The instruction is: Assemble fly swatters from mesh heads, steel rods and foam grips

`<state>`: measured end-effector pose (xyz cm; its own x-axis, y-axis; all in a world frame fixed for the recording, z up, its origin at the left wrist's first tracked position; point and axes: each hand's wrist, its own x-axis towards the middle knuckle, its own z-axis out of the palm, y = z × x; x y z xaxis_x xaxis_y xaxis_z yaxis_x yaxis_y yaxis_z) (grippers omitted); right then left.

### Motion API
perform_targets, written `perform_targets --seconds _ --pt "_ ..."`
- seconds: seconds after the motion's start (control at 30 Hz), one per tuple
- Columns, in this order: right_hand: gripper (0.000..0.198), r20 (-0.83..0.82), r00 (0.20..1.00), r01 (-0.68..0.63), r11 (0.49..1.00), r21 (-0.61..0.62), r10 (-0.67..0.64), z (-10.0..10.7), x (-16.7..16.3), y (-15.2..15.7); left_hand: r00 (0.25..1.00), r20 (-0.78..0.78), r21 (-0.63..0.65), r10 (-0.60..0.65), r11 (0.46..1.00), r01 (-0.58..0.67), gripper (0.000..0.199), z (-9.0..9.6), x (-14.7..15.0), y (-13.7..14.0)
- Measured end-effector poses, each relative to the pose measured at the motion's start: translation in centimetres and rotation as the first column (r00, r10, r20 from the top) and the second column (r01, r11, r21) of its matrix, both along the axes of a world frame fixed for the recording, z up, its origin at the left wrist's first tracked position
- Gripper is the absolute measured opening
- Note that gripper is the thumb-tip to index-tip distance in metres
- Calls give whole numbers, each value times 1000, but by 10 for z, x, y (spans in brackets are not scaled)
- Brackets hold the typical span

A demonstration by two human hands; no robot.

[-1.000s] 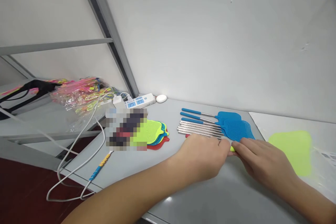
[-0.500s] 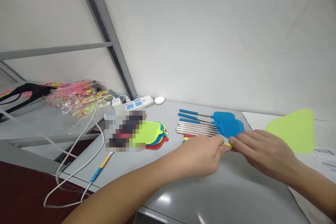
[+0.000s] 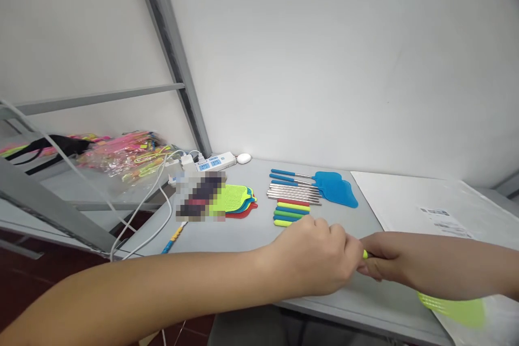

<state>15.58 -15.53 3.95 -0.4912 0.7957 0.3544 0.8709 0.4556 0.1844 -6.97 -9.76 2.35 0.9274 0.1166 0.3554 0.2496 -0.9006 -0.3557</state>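
Note:
My left hand is closed in a fist around a yellow-green fly swatter, at the end of its shaft. Close beside it, my right hand is closed on the same swatter; a short yellow-green bit shows between the two. The perforated swatter head sticks out below my right forearm, partly blurred. Most of the shaft is hidden by my fingers. Behind my left hand lie several coloured handle grips, then a row of metal rods. Blue fly swatters rest just beyond, heads to the right.
Loose swatter heads are stacked at left, beside a pixelated object. A power strip with white cables and a white oval object stand near the wall. Plastic-wrapped goods fill the left shelf. A labelled white package lies at right.
The yellow-green swatter head has swung down from beyond my right hand to below my right forearm. Both hands have turned and come slightly lower, uncovering the coloured grips. The view has shifted.

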Motion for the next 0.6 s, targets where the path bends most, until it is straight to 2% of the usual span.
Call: perform_targets --seconds 0.1,0.2,0.27,0.33,0.4,0.43,0.47,0.53,0.6 --pt "32 28 998 65 978 -198 -60 3 -25 -10 996 -57 -47 64 997 -67 16 10 -7 -10" --pt "29 105 979 191 964 -183 -174 3 -41 -6 974 -171 -255 148 948 -189 13 18 -7 -11" --pt "29 171 970 201 966 -160 -174 1 -42 1 959 -215 -425 186 866 -264 21 19 -4 -8" --pt "27 210 967 179 973 -147 -146 -3 -37 8 952 -216 -610 218 731 -306 30 17 1 -4" --pt "21 226 970 118 984 -134 -85 -9 -29 14 958 -199 -790 205 545 -281 35 13 6 1" --pt "18 228 972 79 989 -126 -49 -12 -25 17 961 -203 -866 187 425 -265 37 10 8 3" --pt "17 228 973 46 992 -114 -19 -16 -22 19 962 -219 -924 164 283 -259 38 7 10 5" --pt "17 220 975 -1 996 -86 20 -24 -16 22 960 -258 -966 105 -51 -254 39 2 13 10" --pt "20 210 977 -28 998 -64 41 -30 -11 25 963 -270 -886 26 -398 -237 38 -2 15 14"
